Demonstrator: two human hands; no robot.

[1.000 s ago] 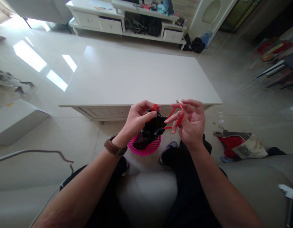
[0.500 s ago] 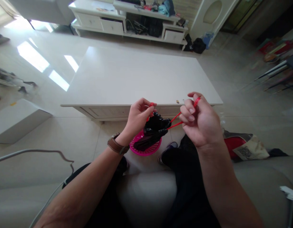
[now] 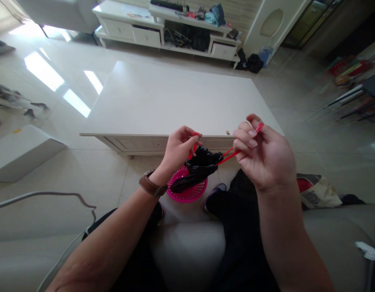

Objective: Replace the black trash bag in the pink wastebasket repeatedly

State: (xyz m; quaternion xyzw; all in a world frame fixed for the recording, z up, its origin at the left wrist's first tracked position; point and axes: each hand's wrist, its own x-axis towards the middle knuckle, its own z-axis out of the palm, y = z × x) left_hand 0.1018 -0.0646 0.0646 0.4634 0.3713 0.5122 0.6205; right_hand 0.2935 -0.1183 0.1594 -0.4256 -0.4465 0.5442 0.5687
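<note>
Black bag point(image 3: 195, 175) over the pink basket point(image 3: 187, 197)! Left hand point(image 3: 179, 148) pinching, right hand point(image 3: 262, 152) with fingers curled round its red drawstring point(image 3: 228, 157); probably soft, slippery, light, best gripped there.

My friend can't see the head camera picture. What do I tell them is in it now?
A person's left hand and right hand hold the red drawstrings of a black plastic bag over a pink basket. A white table stands just beyond.
</note>
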